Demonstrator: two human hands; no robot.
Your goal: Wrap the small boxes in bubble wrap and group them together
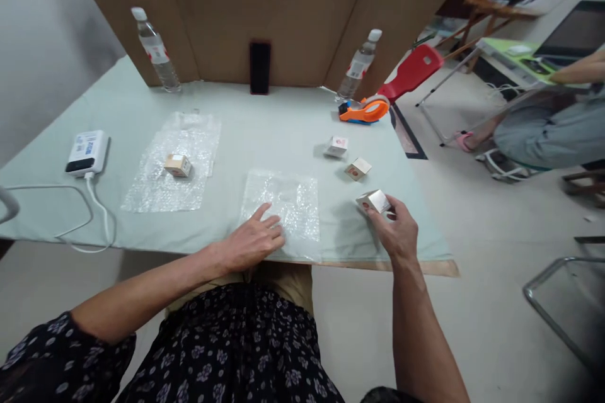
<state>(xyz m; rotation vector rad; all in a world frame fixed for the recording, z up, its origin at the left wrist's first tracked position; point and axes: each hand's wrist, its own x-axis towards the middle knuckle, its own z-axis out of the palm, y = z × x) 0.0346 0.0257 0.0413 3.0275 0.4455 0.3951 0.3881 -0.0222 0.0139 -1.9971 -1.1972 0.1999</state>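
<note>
One-handed, pinches the small box [372, 201] between thumb and fingers of the right hand [398, 230], near the right edge of the worktop [274, 138]. Lies at these fingertips, to their left and forward; points a red-marked face leftward and, being nearly cubic, shows no clear long axis. With the left hand [253, 240], nearer to the bubble-wrap sheet [297, 208], touches this sheet on its near part with fingers spread, well left of the box.

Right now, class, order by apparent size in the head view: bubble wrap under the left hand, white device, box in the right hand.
1. Bubble wrap
2. White device
3. Box, clearly smallest
</note>
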